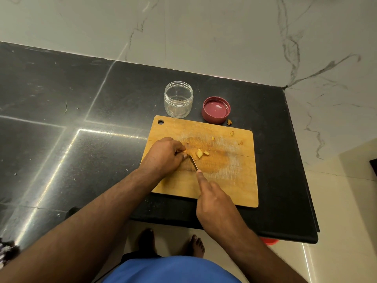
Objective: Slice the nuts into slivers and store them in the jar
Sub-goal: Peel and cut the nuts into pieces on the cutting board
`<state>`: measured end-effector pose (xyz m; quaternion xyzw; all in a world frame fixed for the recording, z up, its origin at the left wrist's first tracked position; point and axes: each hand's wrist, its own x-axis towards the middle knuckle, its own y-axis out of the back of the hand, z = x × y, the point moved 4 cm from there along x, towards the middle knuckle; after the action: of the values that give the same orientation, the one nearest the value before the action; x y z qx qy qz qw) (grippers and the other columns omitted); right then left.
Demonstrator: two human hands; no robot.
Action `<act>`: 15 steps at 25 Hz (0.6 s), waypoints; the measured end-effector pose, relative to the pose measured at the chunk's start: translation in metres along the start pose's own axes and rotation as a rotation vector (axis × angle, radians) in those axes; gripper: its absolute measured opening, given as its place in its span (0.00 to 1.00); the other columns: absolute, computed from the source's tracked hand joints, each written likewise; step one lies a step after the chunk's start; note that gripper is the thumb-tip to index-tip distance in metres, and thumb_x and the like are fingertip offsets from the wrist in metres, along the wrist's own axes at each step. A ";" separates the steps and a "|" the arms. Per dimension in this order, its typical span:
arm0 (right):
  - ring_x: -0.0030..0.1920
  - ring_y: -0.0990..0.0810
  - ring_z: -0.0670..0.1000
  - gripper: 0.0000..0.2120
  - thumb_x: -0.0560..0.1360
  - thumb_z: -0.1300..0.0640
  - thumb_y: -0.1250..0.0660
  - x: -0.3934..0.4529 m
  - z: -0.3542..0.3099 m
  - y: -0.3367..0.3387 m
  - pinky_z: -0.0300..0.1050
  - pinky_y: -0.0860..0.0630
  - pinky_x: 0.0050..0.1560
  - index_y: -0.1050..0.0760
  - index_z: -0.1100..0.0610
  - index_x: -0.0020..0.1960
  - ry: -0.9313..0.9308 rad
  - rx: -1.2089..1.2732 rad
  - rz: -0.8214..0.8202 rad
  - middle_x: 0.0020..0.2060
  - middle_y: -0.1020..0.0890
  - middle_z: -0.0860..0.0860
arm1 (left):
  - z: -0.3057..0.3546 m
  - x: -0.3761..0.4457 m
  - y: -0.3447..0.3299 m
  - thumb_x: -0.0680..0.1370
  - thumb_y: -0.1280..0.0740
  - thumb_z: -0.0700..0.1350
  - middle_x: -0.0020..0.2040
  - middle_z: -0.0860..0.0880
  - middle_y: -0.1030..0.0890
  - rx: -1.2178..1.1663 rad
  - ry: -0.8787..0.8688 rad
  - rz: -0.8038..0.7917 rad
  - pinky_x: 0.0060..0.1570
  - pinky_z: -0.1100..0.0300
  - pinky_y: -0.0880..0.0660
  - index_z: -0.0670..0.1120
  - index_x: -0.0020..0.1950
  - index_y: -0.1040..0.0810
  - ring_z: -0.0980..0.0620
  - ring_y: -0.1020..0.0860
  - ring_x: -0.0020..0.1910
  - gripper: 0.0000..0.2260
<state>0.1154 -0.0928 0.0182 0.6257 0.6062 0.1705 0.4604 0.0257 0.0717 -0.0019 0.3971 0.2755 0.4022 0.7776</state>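
Head view: slicing looks underway, storing not begun. At frame centre the left hand (166, 153) pinches a nut (184, 154) on the cutting board (234, 180); the right hand (214, 199) grips the knife (193, 163). Cut pieces (201, 153) lie beside the blade. The jar (178, 99), upper centre, looks nearly empty. The knife handle is hidden.

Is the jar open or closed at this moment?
Open. The jar stands upright with a bare mouth; its red lid lies beside it, inside up, on the counter.
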 end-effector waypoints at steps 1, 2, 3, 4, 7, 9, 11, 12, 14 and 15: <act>0.46 0.28 0.44 0.29 0.83 0.57 0.47 -0.001 0.003 0.002 0.37 0.32 0.42 0.53 0.46 0.81 0.007 0.022 0.023 0.57 0.29 0.47 | 0.000 -0.001 0.000 0.80 0.31 0.49 0.56 0.50 0.20 0.002 0.001 -0.003 0.48 0.63 0.31 0.48 0.66 0.20 0.56 0.28 0.49 0.15; 0.46 0.27 0.42 0.28 0.83 0.57 0.47 -0.002 0.007 0.005 0.35 0.31 0.43 0.50 0.46 0.80 0.021 0.076 0.038 0.57 0.28 0.46 | 0.001 -0.002 -0.001 0.80 0.32 0.49 0.57 0.50 0.20 0.002 0.003 -0.004 0.49 0.63 0.31 0.48 0.66 0.20 0.56 0.27 0.49 0.15; 0.44 0.27 0.40 0.26 0.83 0.57 0.46 -0.002 0.011 0.008 0.33 0.31 0.42 0.45 0.45 0.80 0.022 0.180 0.044 0.58 0.27 0.45 | 0.000 -0.002 -0.001 0.80 0.32 0.49 0.57 0.50 0.20 -0.002 0.008 -0.004 0.50 0.63 0.30 0.48 0.67 0.20 0.55 0.26 0.50 0.15; 0.40 0.27 0.39 0.25 0.83 0.57 0.45 0.000 0.016 0.010 0.32 0.31 0.39 0.41 0.43 0.78 0.001 0.303 0.044 0.57 0.26 0.43 | 0.000 -0.003 -0.002 0.80 0.32 0.49 0.58 0.50 0.20 -0.008 0.014 -0.003 0.51 0.63 0.29 0.48 0.67 0.21 0.54 0.26 0.51 0.16; 0.33 0.29 0.40 0.23 0.82 0.59 0.43 0.006 0.033 0.008 0.34 0.34 0.34 0.32 0.39 0.72 -0.146 0.633 0.034 0.52 0.25 0.41 | -0.003 -0.004 -0.005 0.80 0.31 0.49 0.58 0.51 0.20 -0.010 0.030 0.006 0.50 0.64 0.29 0.49 0.68 0.22 0.55 0.26 0.51 0.16; 0.32 0.31 0.41 0.23 0.81 0.60 0.42 0.006 0.035 0.009 0.36 0.34 0.32 0.30 0.38 0.71 -0.192 0.736 0.033 0.49 0.23 0.47 | -0.004 -0.004 -0.006 0.80 0.31 0.50 0.59 0.51 0.20 -0.028 0.043 0.003 0.50 0.64 0.30 0.49 0.68 0.22 0.55 0.26 0.50 0.17; 0.35 0.27 0.41 0.24 0.82 0.59 0.42 0.004 0.032 0.015 0.36 0.31 0.35 0.33 0.40 0.73 -0.142 0.635 0.067 0.55 0.22 0.46 | -0.005 -0.005 -0.005 0.79 0.30 0.49 0.58 0.51 0.20 -0.065 0.055 0.001 0.49 0.64 0.29 0.49 0.66 0.23 0.55 0.26 0.50 0.16; 0.39 0.26 0.40 0.24 0.82 0.58 0.42 0.004 0.028 0.018 0.35 0.29 0.40 0.36 0.41 0.76 -0.092 0.527 0.089 0.61 0.24 0.45 | -0.005 -0.005 -0.005 0.79 0.30 0.49 0.57 0.51 0.20 -0.069 0.054 0.000 0.47 0.64 0.30 0.50 0.65 0.22 0.55 0.25 0.50 0.15; 0.49 0.26 0.40 0.25 0.83 0.57 0.44 0.005 0.015 0.020 0.35 0.29 0.50 0.40 0.45 0.78 0.011 0.349 0.112 0.69 0.28 0.45 | -0.005 -0.005 -0.004 0.79 0.30 0.49 0.55 0.51 0.20 -0.056 0.044 0.003 0.44 0.64 0.31 0.50 0.64 0.21 0.55 0.25 0.48 0.14; 0.54 0.26 0.42 0.26 0.83 0.57 0.44 0.007 0.009 0.019 0.38 0.29 0.55 0.42 0.46 0.79 0.046 0.294 0.110 0.71 0.29 0.47 | -0.005 -0.005 -0.004 0.79 0.30 0.49 0.54 0.51 0.20 -0.055 0.042 0.009 0.43 0.64 0.32 0.49 0.63 0.20 0.55 0.25 0.48 0.13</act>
<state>0.1354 -0.0867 0.0265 0.7145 0.5999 0.1192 0.3398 0.0212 0.0679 -0.0075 0.3682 0.2786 0.4215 0.7805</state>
